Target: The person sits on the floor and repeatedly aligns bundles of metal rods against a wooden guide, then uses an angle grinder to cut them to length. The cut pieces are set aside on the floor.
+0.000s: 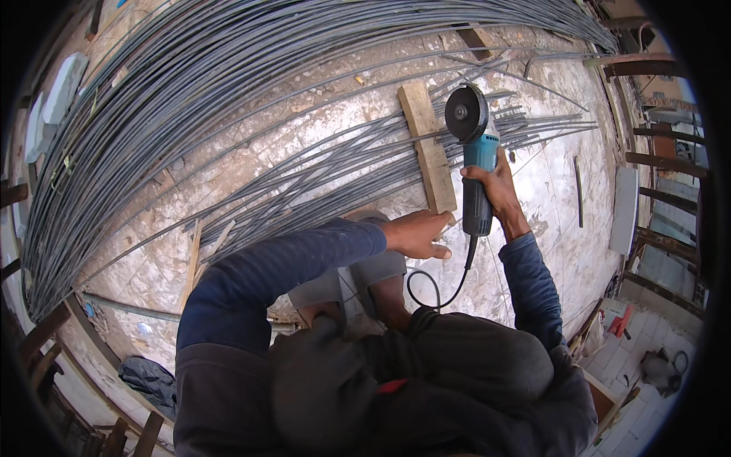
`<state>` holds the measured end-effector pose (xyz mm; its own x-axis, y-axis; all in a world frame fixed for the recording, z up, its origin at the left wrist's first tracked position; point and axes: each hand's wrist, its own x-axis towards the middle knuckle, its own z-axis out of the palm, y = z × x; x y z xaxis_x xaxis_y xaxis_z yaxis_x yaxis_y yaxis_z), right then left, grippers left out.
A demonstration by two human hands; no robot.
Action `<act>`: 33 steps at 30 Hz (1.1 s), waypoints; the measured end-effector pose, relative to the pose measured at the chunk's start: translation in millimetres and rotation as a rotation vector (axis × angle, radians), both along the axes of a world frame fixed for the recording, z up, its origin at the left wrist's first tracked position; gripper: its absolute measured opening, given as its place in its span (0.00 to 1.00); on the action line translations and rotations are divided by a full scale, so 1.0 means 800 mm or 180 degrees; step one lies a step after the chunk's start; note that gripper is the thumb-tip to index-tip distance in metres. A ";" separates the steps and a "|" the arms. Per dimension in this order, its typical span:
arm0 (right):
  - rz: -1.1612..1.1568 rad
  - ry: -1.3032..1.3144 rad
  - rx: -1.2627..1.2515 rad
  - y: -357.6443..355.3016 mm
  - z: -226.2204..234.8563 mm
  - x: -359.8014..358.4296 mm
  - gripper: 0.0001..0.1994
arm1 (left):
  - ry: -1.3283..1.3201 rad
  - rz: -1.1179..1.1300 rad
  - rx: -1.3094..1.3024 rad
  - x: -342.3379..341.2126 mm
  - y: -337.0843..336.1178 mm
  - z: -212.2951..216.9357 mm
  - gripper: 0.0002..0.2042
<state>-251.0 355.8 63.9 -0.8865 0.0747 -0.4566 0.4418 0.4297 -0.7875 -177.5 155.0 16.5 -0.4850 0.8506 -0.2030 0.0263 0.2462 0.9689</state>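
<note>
In my right hand (495, 186) I grip a teal and black angle grinder (477, 183) by its body, with its dark disc and guard pointing away from me. A black cord (464, 278) loops from its rear end down toward my knees. My left hand (420, 234) reaches out with its fingers apart, just past the near end of a wooden plank (428, 152); whether a fingertip touches the wood I cannot tell. Several thin steel rods (335, 171) lie across the plank, their ends to the right of the grinder's head.
A large bundle of long bent rods (190, 99) curves along the far and left sides. Another wooden block (476, 39) lies at the back. A short loose rod (578, 190) rests on the right. Wooden bars (670, 160) line the right edge. A black plastic bag (148, 381) is at lower left.
</note>
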 end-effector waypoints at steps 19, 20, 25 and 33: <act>0.0811 0.0093 0.0788 0.036 -0.026 0.021 0.54 | 0.1356 0.2264 -0.1989 0.033 -0.323 -0.054 0.17; 0.0815 0.0059 0.0805 0.035 -0.024 0.021 0.54 | 0.1446 0.2276 -0.1960 0.037 -0.324 -0.061 0.18; 0.0839 -0.0015 0.0911 0.037 -0.022 0.017 0.52 | 0.1409 0.2283 -0.1865 0.033 -0.323 -0.062 0.18; 0.0978 -0.0023 0.0713 0.032 -0.017 0.003 0.50 | 0.0908 0.2114 -0.2223 0.025 -0.322 -0.056 0.17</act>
<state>-248.9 381.8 50.4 -0.8799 -0.0955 -0.4654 0.2708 0.7042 -0.6564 -157.3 -102.9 -28.4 -0.9263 0.1249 -0.3554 -0.1142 0.8060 0.5808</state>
